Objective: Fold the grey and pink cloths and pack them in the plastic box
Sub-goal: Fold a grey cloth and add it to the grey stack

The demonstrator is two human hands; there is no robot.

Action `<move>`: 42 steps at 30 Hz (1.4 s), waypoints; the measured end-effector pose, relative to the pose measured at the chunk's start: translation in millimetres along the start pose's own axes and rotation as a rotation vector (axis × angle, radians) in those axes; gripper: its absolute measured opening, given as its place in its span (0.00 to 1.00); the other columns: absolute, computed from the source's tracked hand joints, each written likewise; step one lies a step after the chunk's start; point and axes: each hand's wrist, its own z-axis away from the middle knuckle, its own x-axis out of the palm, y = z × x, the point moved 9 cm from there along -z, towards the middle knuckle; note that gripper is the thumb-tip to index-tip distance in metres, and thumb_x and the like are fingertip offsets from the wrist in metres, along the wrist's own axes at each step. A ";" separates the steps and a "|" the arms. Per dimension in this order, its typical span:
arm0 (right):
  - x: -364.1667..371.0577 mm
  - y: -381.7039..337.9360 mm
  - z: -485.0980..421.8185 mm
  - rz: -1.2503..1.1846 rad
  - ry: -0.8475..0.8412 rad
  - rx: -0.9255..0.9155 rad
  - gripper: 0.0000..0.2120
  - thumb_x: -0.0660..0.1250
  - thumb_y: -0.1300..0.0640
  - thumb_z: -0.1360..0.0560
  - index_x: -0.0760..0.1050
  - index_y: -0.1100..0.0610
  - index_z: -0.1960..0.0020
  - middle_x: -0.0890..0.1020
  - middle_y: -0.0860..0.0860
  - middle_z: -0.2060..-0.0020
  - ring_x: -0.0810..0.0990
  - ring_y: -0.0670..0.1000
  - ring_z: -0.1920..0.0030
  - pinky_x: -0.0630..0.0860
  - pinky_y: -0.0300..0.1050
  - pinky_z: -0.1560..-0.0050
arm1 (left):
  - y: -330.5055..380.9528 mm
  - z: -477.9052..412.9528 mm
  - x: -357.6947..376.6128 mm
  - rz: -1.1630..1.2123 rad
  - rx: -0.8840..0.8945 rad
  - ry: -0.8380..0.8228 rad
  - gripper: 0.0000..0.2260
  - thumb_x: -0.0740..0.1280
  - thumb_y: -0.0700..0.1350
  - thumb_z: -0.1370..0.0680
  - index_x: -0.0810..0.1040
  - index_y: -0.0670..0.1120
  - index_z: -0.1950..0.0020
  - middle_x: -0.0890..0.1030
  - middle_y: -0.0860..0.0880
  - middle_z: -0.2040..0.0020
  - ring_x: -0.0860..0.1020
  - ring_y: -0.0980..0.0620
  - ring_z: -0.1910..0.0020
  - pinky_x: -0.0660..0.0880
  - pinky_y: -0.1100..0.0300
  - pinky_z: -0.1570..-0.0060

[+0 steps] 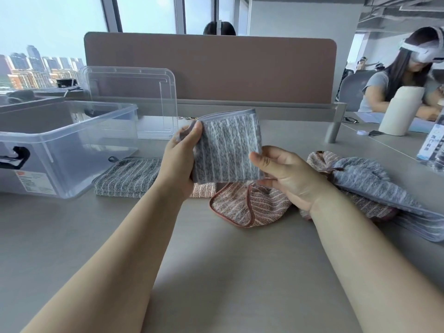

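Note:
My left hand grips a folded grey striped cloth, held upright above the table. My right hand pinches its lower right corner. A folded grey cloth lies flat on the table beside the clear plastic box, which stands at the left with nothing visible inside. A folded pink cloth peeks out behind my left wrist. A crumpled pink cloth lies below my right hand. A loose heap of grey cloths with a pink cloth spreads at the right.
The box's clear lid leans upright against the brown desk divider. A white cylinder and a water bottle stand at the far right, where another person sits. The near table holds only my forearms.

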 end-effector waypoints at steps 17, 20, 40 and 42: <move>-10.3 -16.6 -0.5 0.012 0.334 -0.202 0.24 0.64 0.39 0.32 0.71 0.53 0.44 0.76 0.40 0.64 0.73 0.31 0.67 0.69 0.29 0.59 | 33.8 20.7 14.0 -0.707 0.658 0.109 0.12 0.58 0.52 0.19 0.71 0.44 0.45 0.74 0.59 0.63 0.70 0.61 0.64 0.66 0.61 0.61; -17.4 -28.9 7.2 0.090 0.492 -0.329 0.17 0.64 0.43 0.26 0.73 0.58 0.55 0.70 0.45 0.67 0.67 0.40 0.68 0.65 0.31 0.65 | 28.8 20.1 18.5 -0.752 0.644 0.077 0.14 0.56 0.55 0.20 0.70 0.45 0.46 0.75 0.57 0.65 0.72 0.58 0.65 0.70 0.57 0.60; 3.4 -12.2 -7.2 0.236 0.386 -0.252 0.07 0.68 0.51 0.25 0.75 0.54 0.55 0.77 0.46 0.65 0.74 0.45 0.64 0.71 0.43 0.59 | 20.6 -2.1 -29.4 -0.651 0.203 0.227 0.24 0.65 0.59 0.24 0.67 0.47 0.33 0.78 0.46 0.48 0.77 0.51 0.52 0.73 0.58 0.53; 8.1 -11.2 -10.1 0.217 0.411 -0.228 0.11 0.68 0.51 0.25 0.70 0.53 0.46 0.79 0.47 0.58 0.78 0.45 0.58 0.74 0.44 0.55 | 20.0 -3.0 -40.8 -0.609 0.107 0.198 0.27 0.68 0.56 0.25 0.61 0.51 0.31 0.77 0.47 0.56 0.77 0.52 0.58 0.73 0.60 0.57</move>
